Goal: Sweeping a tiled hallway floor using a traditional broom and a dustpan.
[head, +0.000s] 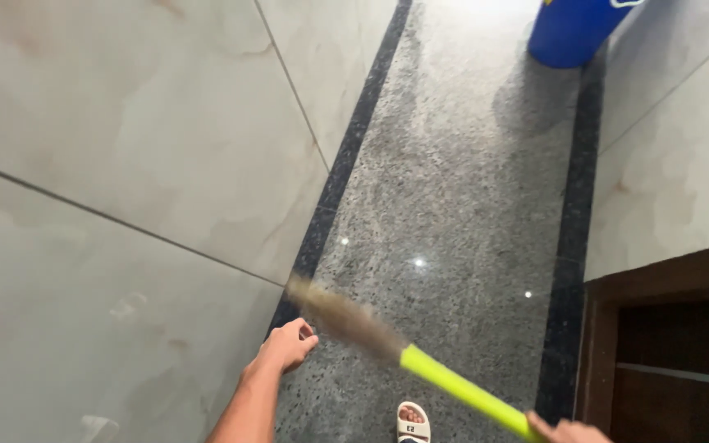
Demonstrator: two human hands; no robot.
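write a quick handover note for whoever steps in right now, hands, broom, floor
Right hand grips the end of the broom's yellow-green handle at the bottom edge. Left hand is free, loosely curled, just left of the blurred bristle end. The bristles are off or skimming the speckled granite floor strip, in mid-swing. A blue bin stands at the far end. How much has been swept cannot be told; no dirt pile shows.

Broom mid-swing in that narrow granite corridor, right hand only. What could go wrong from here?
1. The right hand grips only the very end of the green broom handle; the left hand hangs free, so control may be weak.
2. The blurred bristles swing close to the tiled wall and could hit it.
3. The polished granite floor looks glossy; the sandalled foot could slip.
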